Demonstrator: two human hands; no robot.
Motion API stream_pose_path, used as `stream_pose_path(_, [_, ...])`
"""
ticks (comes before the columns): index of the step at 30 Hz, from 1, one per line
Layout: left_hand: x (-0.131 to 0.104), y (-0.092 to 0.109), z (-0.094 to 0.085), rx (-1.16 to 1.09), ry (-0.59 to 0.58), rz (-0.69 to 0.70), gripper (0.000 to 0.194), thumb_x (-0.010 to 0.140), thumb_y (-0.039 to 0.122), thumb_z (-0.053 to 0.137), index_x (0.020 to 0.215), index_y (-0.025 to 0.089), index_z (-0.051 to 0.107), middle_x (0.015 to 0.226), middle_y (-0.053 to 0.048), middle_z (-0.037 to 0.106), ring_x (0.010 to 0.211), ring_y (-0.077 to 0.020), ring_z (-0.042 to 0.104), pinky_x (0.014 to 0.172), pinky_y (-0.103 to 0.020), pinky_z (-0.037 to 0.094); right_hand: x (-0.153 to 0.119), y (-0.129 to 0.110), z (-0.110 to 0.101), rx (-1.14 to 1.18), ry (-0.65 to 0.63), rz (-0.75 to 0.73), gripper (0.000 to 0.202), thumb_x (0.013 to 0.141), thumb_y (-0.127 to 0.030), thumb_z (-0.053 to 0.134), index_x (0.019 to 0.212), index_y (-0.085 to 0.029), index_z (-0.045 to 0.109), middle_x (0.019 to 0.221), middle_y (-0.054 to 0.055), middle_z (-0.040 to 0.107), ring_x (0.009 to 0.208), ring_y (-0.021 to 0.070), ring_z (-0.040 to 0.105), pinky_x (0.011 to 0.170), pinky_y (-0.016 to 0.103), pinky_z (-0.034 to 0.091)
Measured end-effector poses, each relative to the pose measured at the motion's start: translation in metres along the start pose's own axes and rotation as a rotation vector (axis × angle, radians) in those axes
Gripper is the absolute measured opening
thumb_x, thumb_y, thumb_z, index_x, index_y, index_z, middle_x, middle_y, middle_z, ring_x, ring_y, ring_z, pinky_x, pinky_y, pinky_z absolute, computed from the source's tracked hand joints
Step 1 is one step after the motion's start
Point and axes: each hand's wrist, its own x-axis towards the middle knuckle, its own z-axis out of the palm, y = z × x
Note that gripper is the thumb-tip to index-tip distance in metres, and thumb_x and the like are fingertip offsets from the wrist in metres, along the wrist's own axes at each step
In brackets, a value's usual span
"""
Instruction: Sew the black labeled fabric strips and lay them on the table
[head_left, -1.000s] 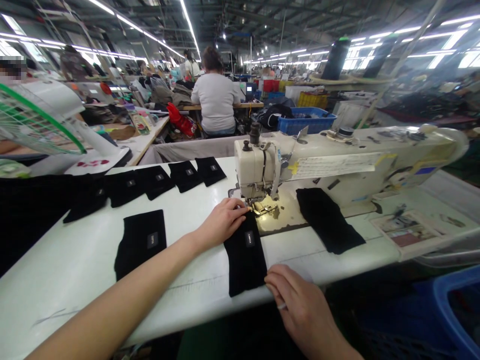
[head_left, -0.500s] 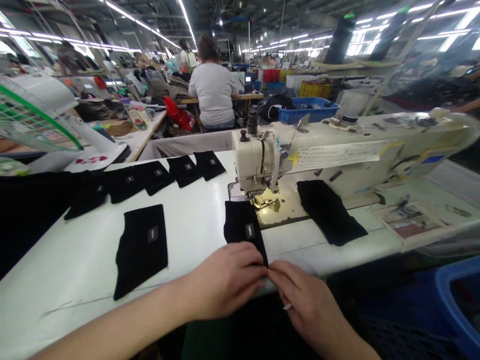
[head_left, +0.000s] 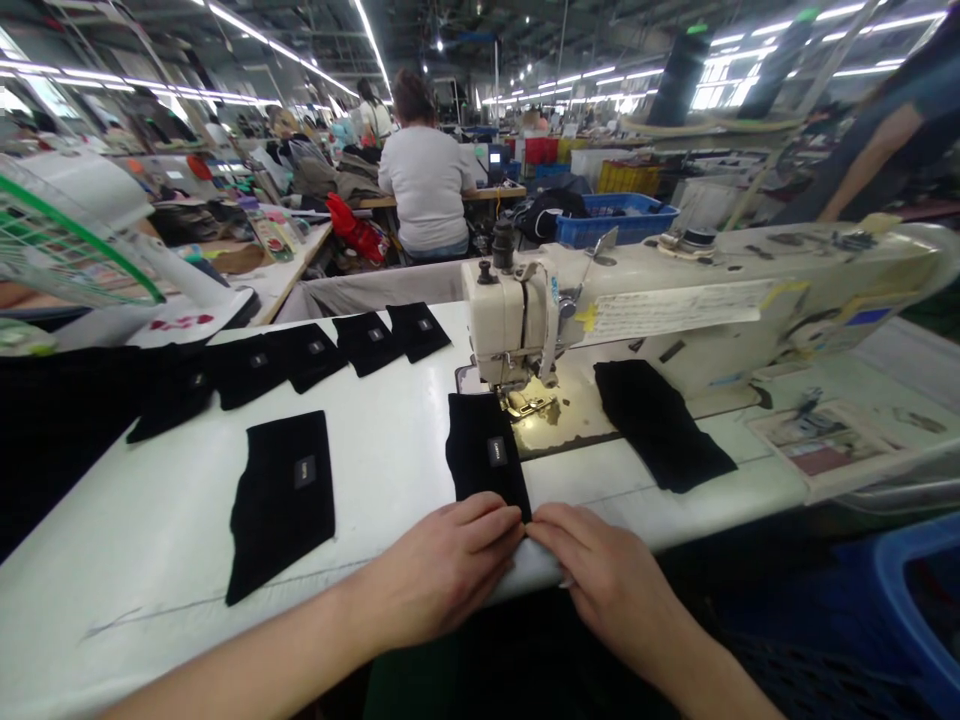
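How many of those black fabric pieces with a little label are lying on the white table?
7 show labels: one under both hands, one alone at left, five in the back row. The dark heap at far left may hide more.

Illumination is bright and even, supplied by rows of ceiling tube lights (head_left: pixel 285 45). A small lamp on the sewing machine (head_left: pixel 517 330) casts a warm yellow glare on the needle plate (head_left: pixel 551 410). Wide-angle distortion bends the frame edges. The background is soft, and the black fabric pieces show little detail.
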Motion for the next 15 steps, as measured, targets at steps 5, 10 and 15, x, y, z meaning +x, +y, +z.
stream_pose_path(5, [0.006,-0.007,-0.003,0.056,0.008,-0.027,0.028,0.101,0.018,0.046,0.124,0.011,0.061,0.114,-0.014,0.065,0.112,-0.025,0.06,0.095,-0.037,0.059,0.011,0.005,0.001,-0.061,-0.016,0.021,0.052,0.079,0.006,0.039,0.119,-0.015,0.065,0.117,0.011,0.068,0.102,0.0236,0.065,0.087,0.037,0.058])
stream_pose_path(10, [0.008,-0.019,-0.004,0.086,0.019,-0.027,0.029,0.101,0.018,0.046,0.125,0.011,0.061,0.115,-0.014,0.064,0.111,-0.0249,0.06,0.094,-0.037,0.06,0.025,0.009,-0.001,-0.105,-0.056,0.062,0.049,0.083,0.004,0.042,0.12,-0.018,0.065,0.117,0.009,0.067,0.103,0.0226,0.065,0.085,0.034,0.057])
stream_pose_path(15, [0.011,-0.031,-0.004,0.11,-0.003,-0.034,0.03,0.102,0.019,0.045,0.125,0.007,0.06,0.118,-0.015,0.063,0.113,-0.026,0.058,0.096,-0.04,0.059,0.038,0.013,-0.004,-0.134,-0.073,0.089,0.047,0.086,0.003,0.043,0.122,-0.017,0.066,0.122,0.009,0.067,0.108,0.0221,0.064,0.088,0.033,0.055])
